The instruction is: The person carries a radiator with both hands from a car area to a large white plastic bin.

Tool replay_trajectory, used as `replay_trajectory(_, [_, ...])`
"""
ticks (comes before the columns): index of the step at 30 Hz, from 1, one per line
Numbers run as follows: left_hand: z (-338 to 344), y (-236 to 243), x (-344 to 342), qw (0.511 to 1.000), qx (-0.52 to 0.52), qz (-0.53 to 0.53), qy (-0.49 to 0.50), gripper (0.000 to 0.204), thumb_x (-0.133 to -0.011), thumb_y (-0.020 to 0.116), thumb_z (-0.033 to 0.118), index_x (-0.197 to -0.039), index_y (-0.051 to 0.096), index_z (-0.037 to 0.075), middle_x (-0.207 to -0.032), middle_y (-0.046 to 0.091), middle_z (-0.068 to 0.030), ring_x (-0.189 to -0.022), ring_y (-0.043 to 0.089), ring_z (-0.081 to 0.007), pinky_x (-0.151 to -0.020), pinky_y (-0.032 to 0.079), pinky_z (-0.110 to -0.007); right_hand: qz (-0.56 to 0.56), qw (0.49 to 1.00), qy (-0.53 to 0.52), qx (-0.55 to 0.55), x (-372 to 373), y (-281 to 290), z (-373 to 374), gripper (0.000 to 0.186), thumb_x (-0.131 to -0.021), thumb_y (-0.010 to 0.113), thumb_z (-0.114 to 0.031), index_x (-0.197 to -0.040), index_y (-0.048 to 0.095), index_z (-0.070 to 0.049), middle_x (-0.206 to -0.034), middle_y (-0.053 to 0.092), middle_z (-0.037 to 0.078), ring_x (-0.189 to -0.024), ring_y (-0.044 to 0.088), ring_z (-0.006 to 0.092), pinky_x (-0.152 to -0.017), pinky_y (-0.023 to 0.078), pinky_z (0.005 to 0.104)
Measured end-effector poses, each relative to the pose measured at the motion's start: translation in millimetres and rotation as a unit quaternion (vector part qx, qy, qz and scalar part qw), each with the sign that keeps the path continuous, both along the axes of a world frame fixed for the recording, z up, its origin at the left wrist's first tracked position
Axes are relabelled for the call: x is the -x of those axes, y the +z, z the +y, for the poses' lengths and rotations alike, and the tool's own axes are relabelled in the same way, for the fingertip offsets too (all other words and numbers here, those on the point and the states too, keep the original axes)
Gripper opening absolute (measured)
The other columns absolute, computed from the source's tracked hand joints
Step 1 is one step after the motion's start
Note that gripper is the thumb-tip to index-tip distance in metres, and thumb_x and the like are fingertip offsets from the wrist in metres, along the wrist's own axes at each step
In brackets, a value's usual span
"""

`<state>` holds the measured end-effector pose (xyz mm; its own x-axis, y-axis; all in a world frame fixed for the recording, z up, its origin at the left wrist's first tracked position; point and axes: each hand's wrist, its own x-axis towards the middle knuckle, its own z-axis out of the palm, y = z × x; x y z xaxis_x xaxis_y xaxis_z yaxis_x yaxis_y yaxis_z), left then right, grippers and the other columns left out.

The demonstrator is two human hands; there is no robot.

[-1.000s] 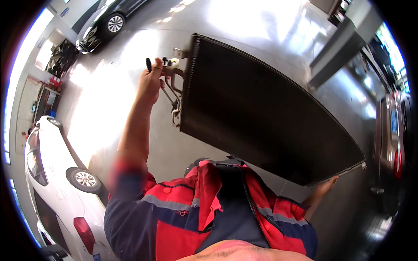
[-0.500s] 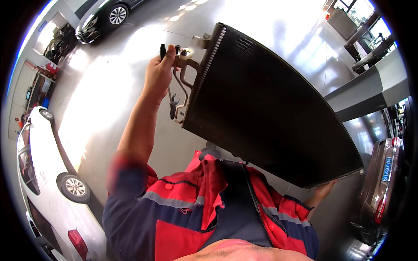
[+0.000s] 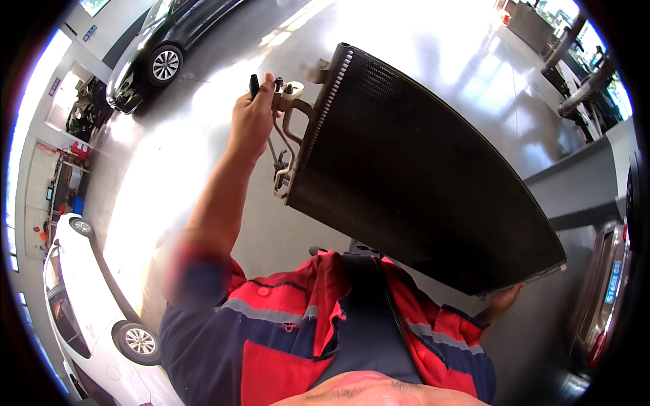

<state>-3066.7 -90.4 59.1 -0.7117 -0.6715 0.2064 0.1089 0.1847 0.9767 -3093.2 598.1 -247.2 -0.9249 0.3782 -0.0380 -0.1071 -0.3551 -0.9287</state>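
Floor [image 3: 433,34] spreads beyond the far edge of the dark panel [image 3: 420,176]; its near edge sits close to the torso [image 3: 365,318]. Left arm [image 3: 227,186] extended, the left hand [image 3: 252,125] closes around a black handle [image 3: 254,86]; the right hand [image 3: 503,299] meets the near right edge, fingers hidden, grip undetermined.

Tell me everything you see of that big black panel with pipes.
The black panel is broad, flat and thin, with fine ridges near its top and a row of pale marks along its left edge. Bent, metal-looking pipes and a white fitting stick out on that side. Held above the floor, it slants down rightward in view. The left hand grips the pipe end; the right hand touches it near the lower right corner.
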Motion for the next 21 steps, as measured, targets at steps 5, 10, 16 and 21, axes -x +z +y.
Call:
replay_trajectory(5, [-17.0,24.6,77.5,0.998,0.018,-0.032,0.041,0.046,-0.092,0.058,0.047,-0.083,0.065,0.002,-0.068,0.059,-0.0029,-0.056,0.047,-0.0066,-0.046,0.029,-0.021,0.003,1.0,-0.017,-0.015,122.6,19.0,-36.0,0.068,-0.1,0.04,-0.049,-0.142,0.031,0.003,-0.146,0.037,0.015,-0.132,0.038,0.0271,-0.11,0.028,0.0376])
replay_trajectory(10, [-44.0,16.8,112.3,0.997,0.019,-0.01,0.07,0.049,-0.092,0.058,0.048,-0.082,0.068,0.001,-0.069,0.06,-0.0018,-0.062,0.049,-0.0087,-0.06,0.042,-0.025,-0.002,1.0,0.018,-0.001,200.5,37.2,-58.9,0.073,-0.095,0.047,-0.052,-0.142,0.032,0.001,-0.142,0.042,0.015,-0.129,0.042,0.0269,-0.107,0.033,0.0378])
replay_trajectory(16, [-63.7,12.4,164.0,0.998,-0.005,0.006,0.063,0.05,-0.091,0.06,0.048,-0.086,0.07,0.0,-0.071,0.06,-0.0008,-0.065,0.049,-0.0086,-0.061,0.041,-0.025,-0.001,0.998,0.055,-0.015,268.2,47.3,-73.6,0.073,-0.095,0.048,-0.053,-0.142,0.032,0.0,-0.139,0.046,0.013,-0.124,0.048,0.0255,-0.103,0.038,0.0379])
replay_trajectory(21, [-99.0,13.0,250.4,0.996,0.072,0.032,0.03,0.052,-0.088,0.062,0.052,-0.087,0.071,0.0,-0.069,0.058,0.0008,-0.065,0.048,-0.0085,-0.061,0.039,-0.024,0.028,0.999,0.026,-0.005,320.8,57.9,-105.8,0.07,-0.097,0.043,-0.052,-0.143,0.031,0.0,-0.141,0.044,0.014,-0.125,0.047,0.0268,-0.105,0.037,0.0378])
